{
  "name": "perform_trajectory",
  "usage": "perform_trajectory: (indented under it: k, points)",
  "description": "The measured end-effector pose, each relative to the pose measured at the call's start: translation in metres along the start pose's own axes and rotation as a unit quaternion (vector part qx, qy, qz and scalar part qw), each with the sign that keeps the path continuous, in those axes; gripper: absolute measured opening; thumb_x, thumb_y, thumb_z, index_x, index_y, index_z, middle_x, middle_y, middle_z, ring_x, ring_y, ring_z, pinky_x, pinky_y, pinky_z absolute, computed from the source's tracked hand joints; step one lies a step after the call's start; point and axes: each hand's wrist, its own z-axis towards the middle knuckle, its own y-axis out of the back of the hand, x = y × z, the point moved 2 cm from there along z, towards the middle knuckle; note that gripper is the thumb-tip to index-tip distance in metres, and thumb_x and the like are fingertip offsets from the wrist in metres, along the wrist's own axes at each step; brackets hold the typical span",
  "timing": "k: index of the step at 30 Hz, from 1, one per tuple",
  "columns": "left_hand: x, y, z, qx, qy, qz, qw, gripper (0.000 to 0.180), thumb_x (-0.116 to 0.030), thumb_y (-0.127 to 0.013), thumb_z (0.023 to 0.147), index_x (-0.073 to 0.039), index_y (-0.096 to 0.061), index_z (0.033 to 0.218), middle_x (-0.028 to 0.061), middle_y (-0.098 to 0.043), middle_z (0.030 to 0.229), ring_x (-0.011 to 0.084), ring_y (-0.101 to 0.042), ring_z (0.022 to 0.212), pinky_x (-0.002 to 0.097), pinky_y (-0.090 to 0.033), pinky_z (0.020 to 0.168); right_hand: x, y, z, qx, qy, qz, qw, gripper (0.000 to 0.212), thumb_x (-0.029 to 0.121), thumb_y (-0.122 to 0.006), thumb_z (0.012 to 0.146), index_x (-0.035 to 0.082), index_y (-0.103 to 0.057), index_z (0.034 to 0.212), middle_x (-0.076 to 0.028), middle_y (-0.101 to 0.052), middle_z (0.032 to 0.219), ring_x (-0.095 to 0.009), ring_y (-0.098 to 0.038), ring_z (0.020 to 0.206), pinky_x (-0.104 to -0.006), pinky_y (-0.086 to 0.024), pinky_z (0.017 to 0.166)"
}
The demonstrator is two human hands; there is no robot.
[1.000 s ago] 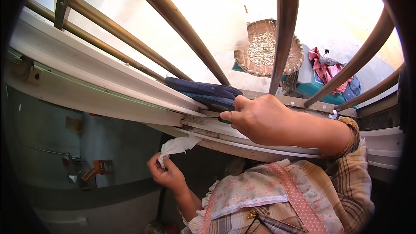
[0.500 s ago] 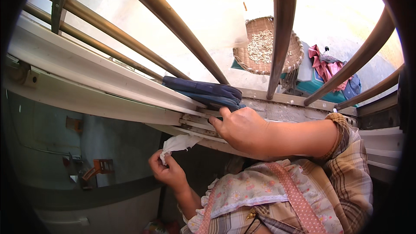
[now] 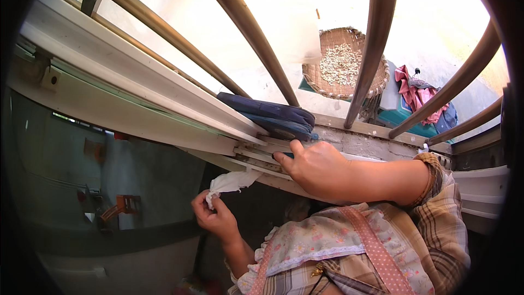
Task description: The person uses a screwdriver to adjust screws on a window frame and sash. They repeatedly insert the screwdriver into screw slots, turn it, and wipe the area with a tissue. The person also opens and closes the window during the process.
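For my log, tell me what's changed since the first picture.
The right hand has drawn back toward the person and slightly left, uncovering the right end of the blue case; whether that hand holds anything is unclear. The left hand still pinches the white tissue; the case and woven basket stayed put.

Basket (image 3: 337, 36) beyond bars (image 3: 376, 22), left of clothes (image 3: 417, 94); tissue (image 3: 232, 182) in left hand (image 3: 217, 218).

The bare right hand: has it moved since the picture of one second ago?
Yes: judged against the round brown metal bar just beyond it, the right hand has shifted leftward and nearer the person's body.
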Motion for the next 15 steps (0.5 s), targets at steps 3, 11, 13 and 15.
perform_trajectory:
  k: [3,11,13,15]
  points:
    - [0.006,-0.001,0.000,0.003,0.009,-0.012,1.000,0.011,0.004,-0.056,0.086,0.002,-0.060,0.097,0.0078,-0.062,0.087,0.0146,-0.058,0.073,0.0269,-0.047,0.064,0.002,-0.017,0.015,-0.041,-0.019,-0.038,0.998,0.042,0.013,-0.058,0.086,-0.001,-0.063,0.126,-0.015,-0.064,0.082,-0.026,-0.068,0.062,-0.0338,-0.053,0.049]
    - [-0.006,0.002,-0.004,0.019,-0.014,0.014,1.000,0.013,0.004,-0.056,0.085,0.001,-0.060,0.097,0.0062,-0.062,0.086,0.0127,-0.055,0.070,0.0258,-0.045,0.063,-0.004,-0.017,0.004,-0.053,-0.016,-0.011,0.998,0.050,0.011,-0.058,0.085,-0.002,-0.058,0.133,-0.016,-0.064,0.081,-0.025,-0.068,0.062,-0.0348,-0.054,0.051]
    - [0.000,0.008,-0.009,0.012,-0.006,0.014,1.000,0.013,0.004,-0.056,0.085,0.001,-0.060,0.097,0.0061,-0.062,0.086,0.0128,-0.055,0.071,0.0259,-0.046,0.064,-0.002,-0.011,0.000,-0.043,-0.016,-0.007,0.999,0.051,0.011,-0.058,0.085,-0.001,-0.057,0.135,-0.016,-0.063,0.081,-0.026,-0.067,0.061,-0.0362,-0.053,0.050]
    - [0.009,0.012,-0.013,0.003,0.008,0.000,1.000,0.013,0.003,-0.057,0.085,0.001,-0.061,0.097,0.0061,-0.062,0.087,0.0132,-0.056,0.072,0.0261,-0.047,0.065,0.000,-0.012,0.000,-0.029,-0.019,-0.011,0.999,0.054,0.012,-0.058,0.084,0.003,-0.055,0.137,-0.016,-0.062,0.082,-0.028,-0.066,0.058,-0.0391,-0.052,0.048]
